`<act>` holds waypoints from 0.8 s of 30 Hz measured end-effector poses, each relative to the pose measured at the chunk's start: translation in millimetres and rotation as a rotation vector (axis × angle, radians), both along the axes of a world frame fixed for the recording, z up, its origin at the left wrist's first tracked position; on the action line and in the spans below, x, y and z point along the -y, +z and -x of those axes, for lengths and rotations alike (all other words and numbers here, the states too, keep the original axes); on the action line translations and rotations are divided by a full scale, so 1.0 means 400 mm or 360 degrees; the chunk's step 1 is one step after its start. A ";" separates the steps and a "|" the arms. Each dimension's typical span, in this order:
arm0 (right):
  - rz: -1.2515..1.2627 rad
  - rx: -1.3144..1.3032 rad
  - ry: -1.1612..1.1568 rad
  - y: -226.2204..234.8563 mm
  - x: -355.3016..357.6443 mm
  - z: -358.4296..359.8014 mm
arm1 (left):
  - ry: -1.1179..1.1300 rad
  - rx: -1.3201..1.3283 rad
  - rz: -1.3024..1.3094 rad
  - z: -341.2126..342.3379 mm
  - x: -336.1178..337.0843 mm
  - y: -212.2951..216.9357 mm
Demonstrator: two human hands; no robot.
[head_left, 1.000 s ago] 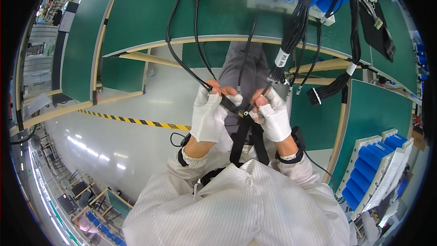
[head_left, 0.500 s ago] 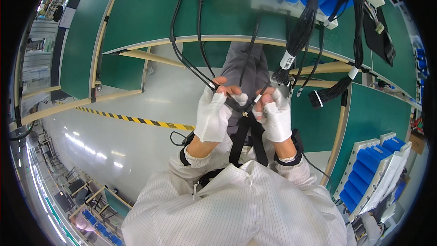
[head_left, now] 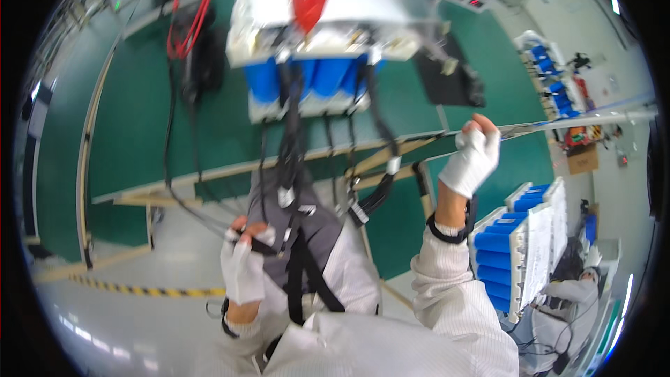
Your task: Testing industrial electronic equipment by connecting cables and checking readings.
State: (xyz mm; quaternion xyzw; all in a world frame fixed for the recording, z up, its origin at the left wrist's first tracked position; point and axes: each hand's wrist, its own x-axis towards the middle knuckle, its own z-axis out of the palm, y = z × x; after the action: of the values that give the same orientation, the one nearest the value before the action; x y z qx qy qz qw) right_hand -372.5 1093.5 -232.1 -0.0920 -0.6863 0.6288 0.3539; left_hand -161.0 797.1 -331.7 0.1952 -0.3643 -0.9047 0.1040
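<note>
My left hand [head_left: 244,262], in a white glove with bare fingertips, is closed around black cables [head_left: 199,216] in front of my lap. A dark end of them sticks out to the right of the fingers. Raised to the right, my right hand [head_left: 474,157] is off the cables near the bench's front edge, its fingers curled together. Whatever it may hold is hidden. Between the hands, a thick black wire bundle [head_left: 292,143] with a white label hangs from a white-framed pack of blue cells [head_left: 328,80].
Red cords [head_left: 307,0] pass over the pack on the green bench [head_left: 132,132]. A black flat board [head_left: 450,73] lies beyond my right hand. Another blue cell pack [head_left: 499,258] stands at the right. A person [head_left: 565,314] sits at the lower right.
My right hand has let go of the cables and moved up and right. My left hand keeps the cables. The whole view has swung rightward, bringing the pack and red cords into sight.
</note>
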 end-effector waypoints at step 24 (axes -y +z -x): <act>-0.1541 0.1085 -0.0655 0.007 -0.196 0.300 | -0.0042 0.0192 0.0000 0.038 -0.052 0.039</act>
State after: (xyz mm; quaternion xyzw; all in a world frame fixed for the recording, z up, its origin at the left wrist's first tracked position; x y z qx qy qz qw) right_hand -492.7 1172.0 -229.4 -0.2470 -0.9358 0.1009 0.2306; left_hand -176.1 818.0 -316.3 0.2445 -0.3726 -0.8925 0.0698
